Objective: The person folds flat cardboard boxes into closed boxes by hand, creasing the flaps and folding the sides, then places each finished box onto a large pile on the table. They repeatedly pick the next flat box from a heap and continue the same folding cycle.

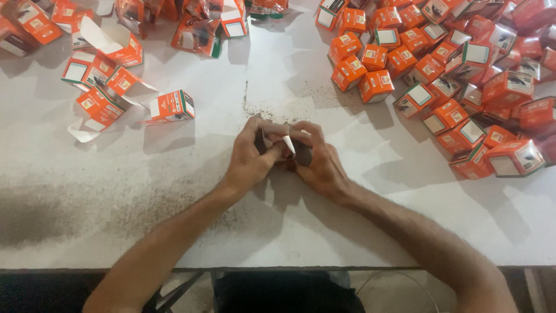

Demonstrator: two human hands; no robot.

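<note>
Cartons fill the right of the desk (pixel 278 232), closed (pixel 452 64); opened ones (pixel 110 75) lie left. Left hand (pixel 250 159) and right hand (pixel 317 165) together pinch one small box (pixel 288 145) at centre, flap unfolded.

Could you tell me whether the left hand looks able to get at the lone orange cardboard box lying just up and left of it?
Probably yes: bare white table separates the left hand from the orange cardboard box, though both hands grip a small item.

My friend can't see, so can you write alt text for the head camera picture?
Two bare hands, left hand and right hand, together hold a small white-flapped box over a white table. Heaps of small orange boxes lie right, and opened orange boxes left.
</note>
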